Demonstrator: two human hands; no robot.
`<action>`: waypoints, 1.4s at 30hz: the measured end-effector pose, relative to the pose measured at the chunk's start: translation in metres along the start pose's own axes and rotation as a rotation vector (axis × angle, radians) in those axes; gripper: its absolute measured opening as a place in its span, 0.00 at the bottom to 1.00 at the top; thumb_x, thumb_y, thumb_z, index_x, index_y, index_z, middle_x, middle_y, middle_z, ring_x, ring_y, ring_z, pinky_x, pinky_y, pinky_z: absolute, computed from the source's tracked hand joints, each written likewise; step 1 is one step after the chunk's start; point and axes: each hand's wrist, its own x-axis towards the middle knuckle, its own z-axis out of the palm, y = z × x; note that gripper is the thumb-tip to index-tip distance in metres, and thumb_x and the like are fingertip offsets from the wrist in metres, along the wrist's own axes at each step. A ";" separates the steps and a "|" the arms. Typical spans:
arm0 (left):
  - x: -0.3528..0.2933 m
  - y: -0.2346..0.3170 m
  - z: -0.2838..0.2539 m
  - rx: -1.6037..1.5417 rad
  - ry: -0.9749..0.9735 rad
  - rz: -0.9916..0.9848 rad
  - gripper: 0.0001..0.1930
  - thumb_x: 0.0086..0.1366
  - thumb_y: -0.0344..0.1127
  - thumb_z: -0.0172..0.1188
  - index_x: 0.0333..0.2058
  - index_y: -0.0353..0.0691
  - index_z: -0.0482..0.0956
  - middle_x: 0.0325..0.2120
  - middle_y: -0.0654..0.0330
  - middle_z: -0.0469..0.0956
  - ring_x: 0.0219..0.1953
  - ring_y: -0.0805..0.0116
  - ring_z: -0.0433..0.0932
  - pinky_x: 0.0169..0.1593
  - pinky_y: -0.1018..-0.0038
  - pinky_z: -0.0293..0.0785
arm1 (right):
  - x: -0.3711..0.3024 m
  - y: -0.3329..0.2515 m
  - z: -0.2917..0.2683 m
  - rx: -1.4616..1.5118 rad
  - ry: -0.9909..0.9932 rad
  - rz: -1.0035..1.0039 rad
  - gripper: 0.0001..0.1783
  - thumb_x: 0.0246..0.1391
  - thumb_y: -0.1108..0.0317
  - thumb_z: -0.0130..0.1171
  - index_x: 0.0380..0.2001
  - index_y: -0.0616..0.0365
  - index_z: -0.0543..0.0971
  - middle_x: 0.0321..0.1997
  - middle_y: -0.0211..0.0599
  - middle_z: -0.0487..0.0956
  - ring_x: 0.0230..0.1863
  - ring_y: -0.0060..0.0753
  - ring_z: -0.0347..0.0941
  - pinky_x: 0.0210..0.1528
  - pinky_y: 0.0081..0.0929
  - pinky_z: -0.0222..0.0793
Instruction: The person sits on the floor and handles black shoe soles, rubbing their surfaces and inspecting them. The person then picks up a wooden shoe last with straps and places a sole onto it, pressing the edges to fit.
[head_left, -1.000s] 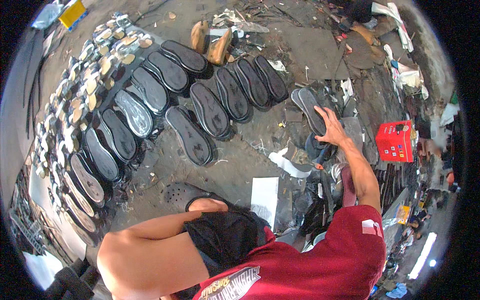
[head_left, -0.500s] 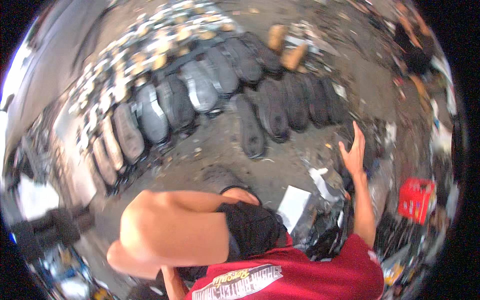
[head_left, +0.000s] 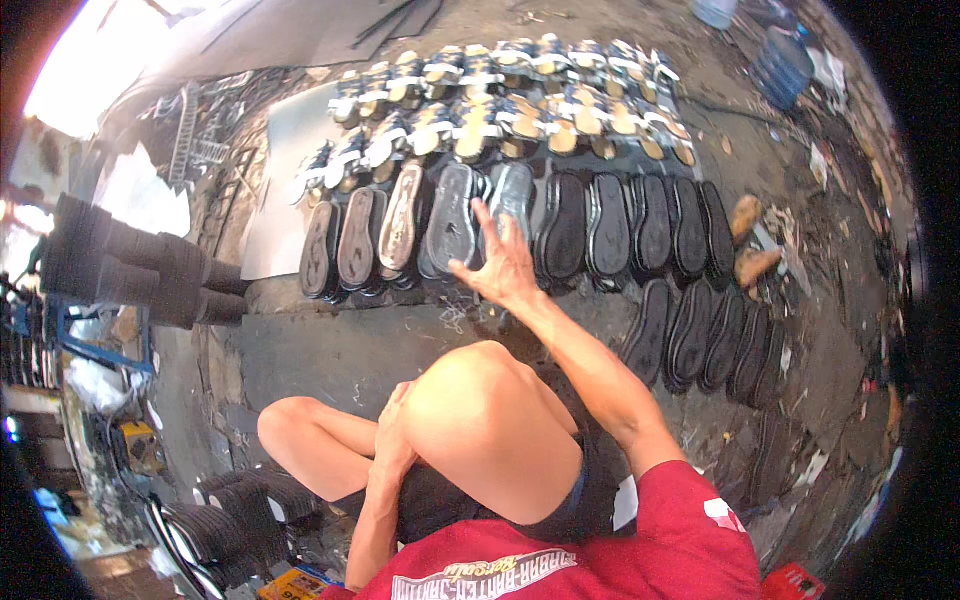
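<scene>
Right hand [head_left: 508, 272] has moved from another sole to the grey sole [head_left: 452, 222] near 12 o'clock, fingers parted, contact unclear; work apparently now there. Left hand [head_left: 393, 432] at knee [head_left: 478, 395], grip indeterminable.

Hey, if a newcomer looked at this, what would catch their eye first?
Probably the row of shoe soles across the middle, with the right hand spread open over part of it. Just beyond them lie rows of pale-strapped sandal pieces. The maroon shirt also stands out at the bottom.
</scene>
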 end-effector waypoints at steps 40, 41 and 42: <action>0.029 -0.010 -0.018 -0.639 0.142 -0.127 0.28 0.78 0.47 0.63 0.68 0.37 0.75 0.56 0.51 0.84 0.61 0.61 0.80 0.64 0.63 0.77 | 0.021 0.001 0.021 1.108 -0.189 0.295 0.87 0.37 0.60 0.92 0.83 0.51 0.32 0.81 0.59 0.57 0.81 0.51 0.55 0.83 0.49 0.52; 0.050 -0.007 -0.019 -0.820 0.160 -0.163 0.29 0.78 0.50 0.63 0.69 0.36 0.75 0.56 0.51 0.84 0.61 0.62 0.80 0.64 0.64 0.76 | 0.016 0.008 0.016 1.183 -0.209 0.288 0.87 0.38 0.59 0.92 0.83 0.50 0.31 0.82 0.59 0.55 0.82 0.53 0.53 0.83 0.51 0.51; 0.066 -0.001 -0.024 -0.952 0.178 -0.172 0.33 0.78 0.53 0.63 0.70 0.37 0.73 0.58 0.50 0.82 0.61 0.60 0.79 0.64 0.63 0.76 | 0.009 0.001 0.009 1.126 -0.257 0.284 0.87 0.38 0.59 0.91 0.83 0.49 0.31 0.83 0.59 0.54 0.82 0.55 0.52 0.83 0.52 0.51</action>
